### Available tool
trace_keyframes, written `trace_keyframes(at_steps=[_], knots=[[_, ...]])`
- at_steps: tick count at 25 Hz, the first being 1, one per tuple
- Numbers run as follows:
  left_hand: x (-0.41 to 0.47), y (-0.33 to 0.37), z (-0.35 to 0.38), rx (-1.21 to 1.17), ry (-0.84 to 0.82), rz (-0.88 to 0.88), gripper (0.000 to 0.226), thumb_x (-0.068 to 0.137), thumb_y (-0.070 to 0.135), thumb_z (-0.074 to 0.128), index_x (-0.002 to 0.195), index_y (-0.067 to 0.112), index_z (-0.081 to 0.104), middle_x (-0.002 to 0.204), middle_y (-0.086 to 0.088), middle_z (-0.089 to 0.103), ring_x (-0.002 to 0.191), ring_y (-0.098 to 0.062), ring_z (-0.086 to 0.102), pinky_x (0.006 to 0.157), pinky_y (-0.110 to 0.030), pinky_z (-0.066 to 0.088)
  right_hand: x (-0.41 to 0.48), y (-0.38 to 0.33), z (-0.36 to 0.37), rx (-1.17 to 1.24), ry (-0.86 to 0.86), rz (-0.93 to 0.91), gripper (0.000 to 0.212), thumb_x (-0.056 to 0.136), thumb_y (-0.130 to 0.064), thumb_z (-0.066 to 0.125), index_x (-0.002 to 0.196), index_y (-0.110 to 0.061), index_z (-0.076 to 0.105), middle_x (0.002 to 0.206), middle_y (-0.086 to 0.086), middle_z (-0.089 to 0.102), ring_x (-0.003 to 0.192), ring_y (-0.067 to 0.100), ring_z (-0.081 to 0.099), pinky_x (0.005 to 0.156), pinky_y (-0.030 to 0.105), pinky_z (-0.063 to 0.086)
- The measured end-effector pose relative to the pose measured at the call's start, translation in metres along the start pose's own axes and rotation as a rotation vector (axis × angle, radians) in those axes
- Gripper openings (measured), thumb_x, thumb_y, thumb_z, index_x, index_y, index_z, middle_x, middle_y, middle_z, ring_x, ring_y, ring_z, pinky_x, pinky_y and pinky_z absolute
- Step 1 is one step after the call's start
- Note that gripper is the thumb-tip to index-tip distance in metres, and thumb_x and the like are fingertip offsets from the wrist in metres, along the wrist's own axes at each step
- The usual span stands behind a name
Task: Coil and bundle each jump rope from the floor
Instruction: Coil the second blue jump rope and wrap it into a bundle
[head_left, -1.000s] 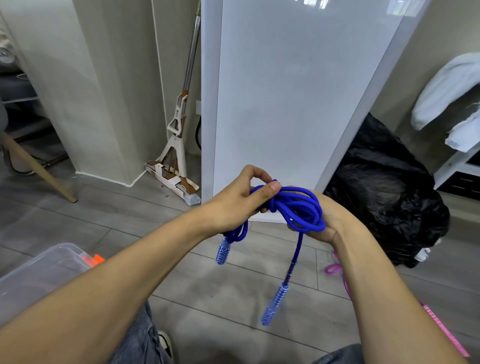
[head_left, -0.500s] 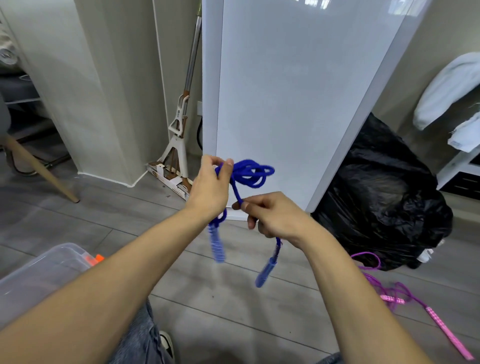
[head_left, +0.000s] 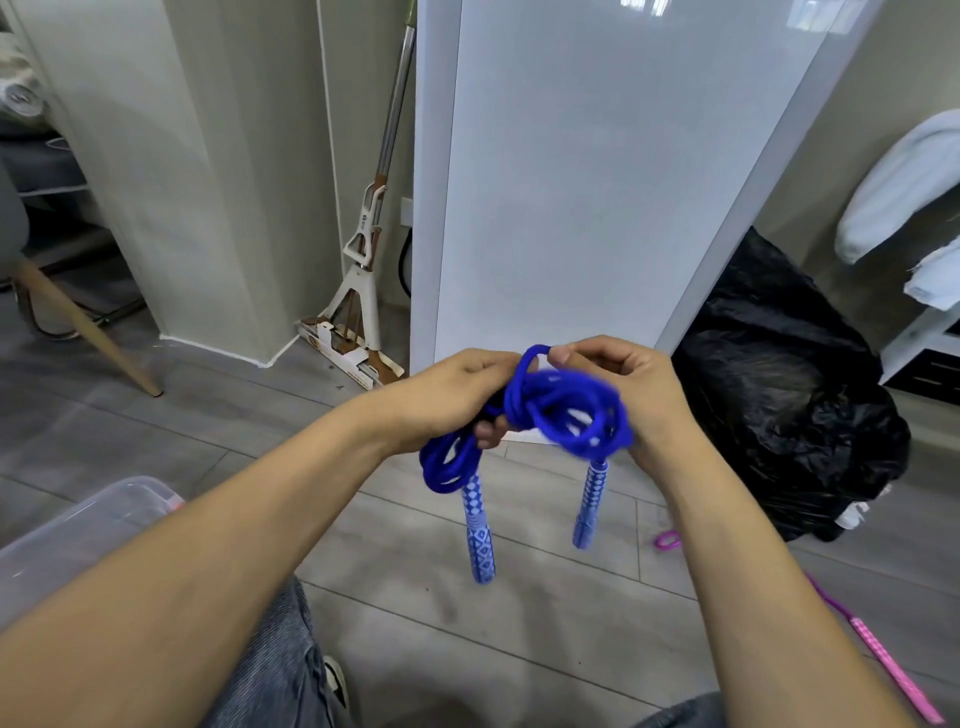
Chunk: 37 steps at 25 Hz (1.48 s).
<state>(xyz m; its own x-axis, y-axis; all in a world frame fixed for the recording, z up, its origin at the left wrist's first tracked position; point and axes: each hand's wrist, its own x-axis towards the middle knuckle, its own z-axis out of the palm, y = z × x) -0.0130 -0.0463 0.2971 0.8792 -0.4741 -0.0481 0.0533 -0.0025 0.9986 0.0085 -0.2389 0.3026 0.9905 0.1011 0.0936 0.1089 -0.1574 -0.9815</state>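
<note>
- Currently the blue jump rope is off the floor, held up between both hands in the middle of the scene, with its cord gathered into a loose bunch of coils.
- The left hand is closed around the left part of the bunch, fingers curled about the cords, probably to keep the coils from springing apart.
- The right hand pinches a loop at the top of the bunch between thumb and fingers, seemingly to wrap or tuck it and so lock the bundle.
- Both patterned handles hang free below the coils, apart from each other, their weight keeping the ends out of the wrap.
- A pink jump rope lies loose on the floor at the near right, so the task looks only partly done.
- A clear plastic bin sits at the near left; apart from an orange speck by its rim, I cannot tell what it holds.
- A black bag slumps at the far right, its contents hidden.
</note>
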Motion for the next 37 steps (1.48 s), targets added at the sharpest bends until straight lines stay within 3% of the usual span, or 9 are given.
trace_keyframes(at_steps=[5,10,16,19,22,25,28,31,37], knots=[[0.009,0.000,-0.009,-0.427,0.266,-0.053,0.053,0.105,0.044,0.039,0.069,0.019,0.068,0.058,-0.001,0.041,0.047,-0.013,0.028,0.048,-0.027,0.031,-0.002,0.012,0.010,-0.009,-0.132,0.182,0.021,0.094,-0.031,0.068,0.089,-0.014,0.080,0.065,0.005,0.056,0.042,0.015,0.028,0.045,0.024,0.022],[0.014,-0.006,-0.016,-0.474,0.384,-0.083,0.038,0.101,0.046,0.049,0.089,0.012,0.062,0.063,0.000,0.049,0.050,-0.012,0.036,0.053,-0.027,0.037,-0.010,0.009,0.019,-0.110,-0.286,0.298,0.027,0.102,-0.030,0.055,0.103,-0.017,0.078,0.064,0.006,0.059,0.046,0.017,0.045,0.047,0.025,0.038],[0.017,-0.011,-0.034,-0.419,0.596,0.000,0.022,0.101,0.029,0.056,0.105,0.009,0.064,0.076,-0.005,0.062,0.061,-0.015,0.057,0.067,-0.032,0.047,-0.011,0.000,-0.003,-0.090,-0.478,0.461,0.017,0.098,-0.016,0.059,0.102,-0.004,0.071,0.083,0.013,0.070,0.068,0.020,0.064,0.071,0.032,0.054],[0.016,-0.009,-0.038,-0.479,0.607,0.004,0.017,0.101,0.023,0.054,0.104,0.009,0.063,0.077,-0.006,0.063,0.067,-0.019,0.065,0.073,-0.037,0.050,-0.015,-0.002,-0.021,-0.084,-0.490,0.520,0.016,0.099,-0.010,0.056,0.103,-0.001,0.068,0.085,0.014,0.069,0.069,0.024,0.065,0.064,0.034,0.055],[0.017,-0.007,-0.047,-0.560,0.601,-0.022,0.023,0.100,0.023,0.052,0.113,0.007,0.062,0.079,-0.006,0.065,0.070,-0.020,0.067,0.079,-0.040,0.053,-0.014,-0.005,-0.027,-0.012,-0.365,0.410,0.018,0.098,-0.003,0.053,0.105,0.004,0.068,0.080,0.014,0.062,0.057,0.020,0.055,0.049,0.026,0.047],[0.016,-0.007,-0.049,-0.558,0.579,-0.052,0.028,0.098,0.024,0.051,0.114,0.005,0.063,0.081,-0.005,0.065,0.073,-0.019,0.066,0.083,-0.041,0.054,-0.005,-0.013,-0.018,0.259,-0.154,0.213,0.019,0.100,-0.015,0.054,0.108,-0.008,0.070,0.080,0.010,0.062,0.060,0.017,0.054,0.054,0.026,0.047],[0.016,-0.009,-0.041,-0.574,0.515,-0.080,0.028,0.097,0.025,0.051,0.111,0.005,0.064,0.081,-0.005,0.066,0.076,-0.019,0.065,0.086,-0.039,0.052,-0.001,-0.020,0.006,0.550,-0.060,0.206,0.018,0.100,-0.024,0.054,0.109,-0.021,0.069,0.068,0.001,0.052,0.052,0.013,0.043,0.049,0.024,0.037],[0.017,-0.010,-0.036,-0.592,0.454,-0.096,0.027,0.097,0.026,0.051,0.109,0.005,0.063,0.080,-0.005,0.064,0.075,-0.018,0.064,0.088,-0.039,0.051,0.001,-0.026,0.023,0.811,0.069,0.222,0.017,0.097,-0.017,0.053,0.105,-0.011,0.067,0.068,0.000,0.053,0.054,0.011,0.046,0.051,0.022,0.039],[0.018,-0.011,-0.038,-0.604,0.392,-0.105,0.029,0.095,0.029,0.052,0.107,0.006,0.065,0.082,-0.005,0.064,0.077,-0.020,0.065,0.093,-0.041,0.051,-0.007,-0.024,0.036,0.408,0.159,-0.005,0.021,0.099,-0.037,0.058,0.097,-0.024,0.075,0.063,-0.010,0.037,0.055,0.008,0.033,0.052,0.020,0.033]])
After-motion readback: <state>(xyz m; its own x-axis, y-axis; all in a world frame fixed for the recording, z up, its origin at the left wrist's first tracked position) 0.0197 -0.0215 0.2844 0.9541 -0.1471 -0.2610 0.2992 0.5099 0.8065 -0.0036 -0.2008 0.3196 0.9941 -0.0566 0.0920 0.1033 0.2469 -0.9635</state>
